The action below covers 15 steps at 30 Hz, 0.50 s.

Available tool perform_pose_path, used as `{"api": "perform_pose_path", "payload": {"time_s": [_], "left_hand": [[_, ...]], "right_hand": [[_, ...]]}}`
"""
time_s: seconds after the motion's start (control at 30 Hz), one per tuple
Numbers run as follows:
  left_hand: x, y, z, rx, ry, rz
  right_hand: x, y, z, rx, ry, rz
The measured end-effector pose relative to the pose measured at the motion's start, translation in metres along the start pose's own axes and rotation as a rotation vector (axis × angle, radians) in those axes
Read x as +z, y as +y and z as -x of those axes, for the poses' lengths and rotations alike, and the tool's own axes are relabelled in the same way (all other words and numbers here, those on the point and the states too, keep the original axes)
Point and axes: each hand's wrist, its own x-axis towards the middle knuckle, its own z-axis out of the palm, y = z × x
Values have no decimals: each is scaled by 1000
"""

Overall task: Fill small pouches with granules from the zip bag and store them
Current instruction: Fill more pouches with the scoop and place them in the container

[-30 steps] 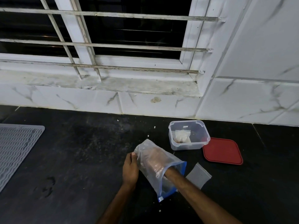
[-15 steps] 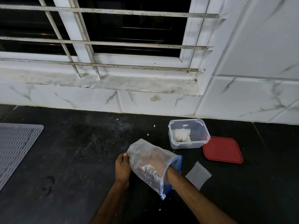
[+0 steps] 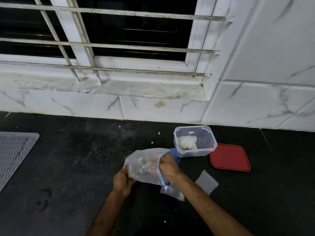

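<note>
**Operator:** State of the left hand [image 3: 122,182]?
**Reference:** It pinches the closed end of the zip bag [image 3: 141,165], near the centre of the dark counter [image 3: 68,167].
**Operator:** The right hand [image 3: 166,165]?
**Reference:** Inserted through the bag's blue-rimmed mouth, forearm angled in from the near right. Plastic blurs the grip, so it cannot be determined.
**Operator:** Pouches?
**Reference:** One filled pouch [image 3: 188,143] is inside the clear container [image 3: 196,153], far right of the bag. One empty pouch [image 3: 207,183] lies flat, near right.

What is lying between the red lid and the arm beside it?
A small flat pouch lies on the dark counter there, in the head view.
</note>
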Motion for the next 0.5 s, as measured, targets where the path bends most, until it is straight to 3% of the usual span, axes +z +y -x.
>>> {"api": "perform_pose_path", "payload": {"time_s": [0.07,0.2,0.5], "left_hand": [[-4,-1,-6,-7,43,27],[-10,2,-22,40,156,16],[-11,20,-50,100,223,-67]], "right_hand": [[-5,0,4,-10,110,-157],[-23,6,18,-36,65,-412],[-27,25,17,72,61,-438]]}}
